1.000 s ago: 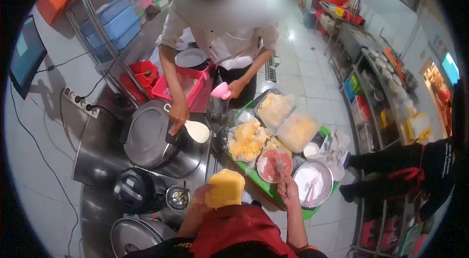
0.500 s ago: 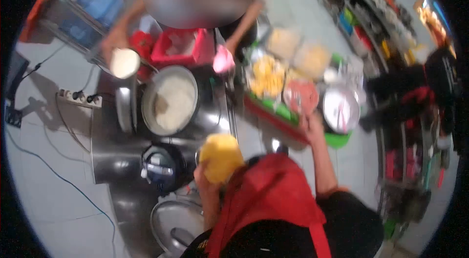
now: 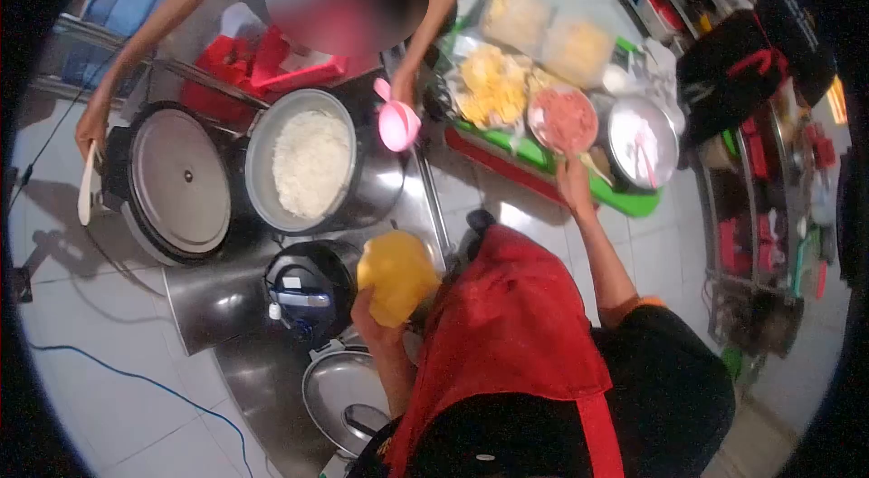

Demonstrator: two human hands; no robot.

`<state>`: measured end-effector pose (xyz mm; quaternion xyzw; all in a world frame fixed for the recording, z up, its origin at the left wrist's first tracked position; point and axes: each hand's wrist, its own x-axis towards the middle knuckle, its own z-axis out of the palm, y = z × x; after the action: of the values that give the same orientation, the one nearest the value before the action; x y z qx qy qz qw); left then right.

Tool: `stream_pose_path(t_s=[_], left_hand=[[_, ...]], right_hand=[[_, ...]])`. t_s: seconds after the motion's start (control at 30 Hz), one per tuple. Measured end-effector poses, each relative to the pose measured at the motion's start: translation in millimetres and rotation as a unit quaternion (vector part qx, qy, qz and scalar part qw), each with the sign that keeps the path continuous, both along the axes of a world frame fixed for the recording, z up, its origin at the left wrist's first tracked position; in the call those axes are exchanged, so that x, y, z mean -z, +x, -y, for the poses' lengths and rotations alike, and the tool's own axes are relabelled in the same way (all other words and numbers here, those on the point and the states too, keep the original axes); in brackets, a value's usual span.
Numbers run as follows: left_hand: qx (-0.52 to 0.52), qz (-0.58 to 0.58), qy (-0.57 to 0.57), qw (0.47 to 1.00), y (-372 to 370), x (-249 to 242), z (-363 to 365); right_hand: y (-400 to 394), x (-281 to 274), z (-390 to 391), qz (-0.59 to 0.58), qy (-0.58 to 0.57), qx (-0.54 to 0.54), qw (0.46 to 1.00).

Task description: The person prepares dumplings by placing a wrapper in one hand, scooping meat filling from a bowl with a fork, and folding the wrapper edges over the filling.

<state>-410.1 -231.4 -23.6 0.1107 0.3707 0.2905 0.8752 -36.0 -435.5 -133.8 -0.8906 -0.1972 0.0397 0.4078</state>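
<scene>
My left hand (image 3: 369, 313) grips a yellow, roundish flat piece (image 3: 398, 272) by its left edge, in front of the red apron. My right hand (image 3: 572, 181) reaches forward to the near rim of a bowl of pink shredded food (image 3: 563, 119). Its fingers are closed together there, and I cannot tell what they hold. A light-coloured handle (image 3: 597, 172) lies just right of them. Close by stand a metal pot (image 3: 666, 128) with a pink-handled utensil and white contents, and a pile of yellow slices (image 3: 493, 84).
Across the counter a person holds a pink scoop (image 3: 396, 123) and a white paddle (image 3: 88, 184). Between us stand an open rice cooker (image 3: 258, 175) of white rice, its raised lid (image 3: 181, 179), a black appliance (image 3: 308, 292) and a pot lid (image 3: 348, 396). Shelves (image 3: 751, 206) line the right.
The other person's paddle hand has moved left and down, and the cooker lid now shows fully. My view has shifted; my left hand still grips the yellow piece, my right stays by the bowl.
</scene>
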Motion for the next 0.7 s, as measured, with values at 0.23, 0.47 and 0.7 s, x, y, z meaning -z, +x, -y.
stream_pose_path(t_s=[0.23, 0.47, 0.7], left_hand=[[0.153, 0.199, -0.027, 0.968, 39, 17, -46], [0.142, 0.034, 0.191, 0.971, 93, 71, -70], [0.172, 0.098, -0.022, 0.98, 138, -5, -56]], right_hand=[[-4, 4, -29, -0.025, 0.003, 0.037, 0.999], [8, 15, -12, 0.039, -0.017, 0.035, 0.999], [39, 30, 17, 0.094, -0.022, -0.012, 0.995]])
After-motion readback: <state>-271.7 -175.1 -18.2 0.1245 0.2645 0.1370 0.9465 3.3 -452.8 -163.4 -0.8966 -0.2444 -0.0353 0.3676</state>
